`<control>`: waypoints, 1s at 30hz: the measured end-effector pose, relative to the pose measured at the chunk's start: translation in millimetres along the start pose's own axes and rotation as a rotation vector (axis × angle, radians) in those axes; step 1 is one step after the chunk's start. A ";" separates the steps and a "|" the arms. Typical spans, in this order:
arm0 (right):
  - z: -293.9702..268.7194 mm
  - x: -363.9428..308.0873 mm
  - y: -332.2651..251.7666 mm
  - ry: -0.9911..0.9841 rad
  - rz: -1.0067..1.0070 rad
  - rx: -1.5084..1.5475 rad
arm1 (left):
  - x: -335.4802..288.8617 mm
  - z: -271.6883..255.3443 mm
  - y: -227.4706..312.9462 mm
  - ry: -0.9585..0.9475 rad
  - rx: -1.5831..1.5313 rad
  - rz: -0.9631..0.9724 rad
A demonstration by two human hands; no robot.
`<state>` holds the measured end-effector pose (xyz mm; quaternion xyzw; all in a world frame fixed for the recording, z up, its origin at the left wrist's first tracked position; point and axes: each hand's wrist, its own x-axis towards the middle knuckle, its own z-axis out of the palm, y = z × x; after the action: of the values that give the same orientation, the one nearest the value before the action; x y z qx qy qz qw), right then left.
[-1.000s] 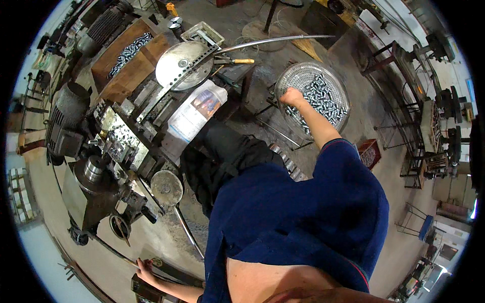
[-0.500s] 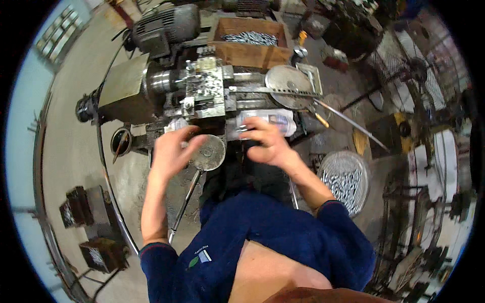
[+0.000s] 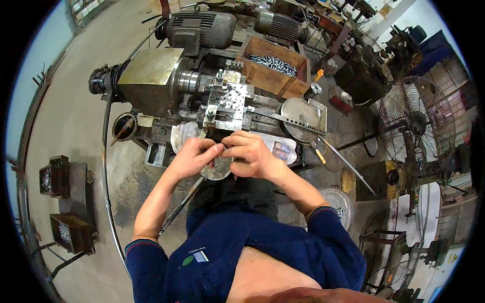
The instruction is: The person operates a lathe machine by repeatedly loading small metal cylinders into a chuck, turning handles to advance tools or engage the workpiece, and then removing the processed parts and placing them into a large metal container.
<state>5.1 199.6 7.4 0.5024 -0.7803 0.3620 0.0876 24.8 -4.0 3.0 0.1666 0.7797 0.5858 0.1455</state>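
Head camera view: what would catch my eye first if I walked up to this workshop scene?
Probably the two bare hands meeting in the middle: the left hand and right hand pinch something small together above a round metal dish. Just beyond them sits a grimy grey machine with its motor at the top. A wooden box of shiny metal parts stands at upper right, and a big fan at far right.

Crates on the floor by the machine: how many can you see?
2. One dark crate sits on the floor at the person's far left; a second crate lies just nearer the person, below it in the picture. Others may be hidden behind the machine.
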 end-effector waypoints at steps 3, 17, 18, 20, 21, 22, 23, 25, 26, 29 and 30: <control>-6.0 18.1 -3.7 -0.043 -0.084 -0.072 | -0.9 -9.1 -1.1 0.014 0.019 -0.009; 6.9 108.2 85.1 -0.253 0.027 -0.460 | -72.5 -115.9 -22.7 0.343 0.603 -0.123; 8.6 116.1 98.2 -0.286 0.084 -0.555 | -86.2 -129.2 -23.8 0.409 0.721 -0.204; 16.9 130.8 120.6 -0.356 0.192 -0.737 | -119.7 -152.7 -37.0 0.536 0.972 -0.355; 20.9 136.1 128.4 -0.384 0.205 -0.794 | -138.8 -162.9 -47.5 0.594 1.107 -0.422; 26.5 141.9 135.2 -0.412 0.212 -0.850 | -160.2 -171.3 -59.6 0.626 1.160 -0.491; 31.6 146.2 141.4 -0.442 0.220 -0.905 | -179.8 -175.7 -69.3 0.656 1.212 -0.562; 35.7 151.4 143.4 -0.440 0.228 -0.883 | -211.4 -170.8 -80.1 0.657 1.114 -0.655; 34.5 155.5 139.4 -0.474 0.234 -0.886 | -227.7 -170.1 -97.8 0.674 1.045 -0.674; 38.5 158.8 143.2 -0.499 0.265 -0.864 | -236.8 -148.8 -119.5 0.652 0.758 -0.731; 38.3 161.1 141.0 -0.496 0.270 -0.841 | -232.5 -140.7 -129.3 0.740 0.675 -0.731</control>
<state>-183.0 91.3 -6.8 0.3890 -0.9140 -0.1058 0.0466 163.6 -259.1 -75.8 -0.2888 0.9274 0.2379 -0.0040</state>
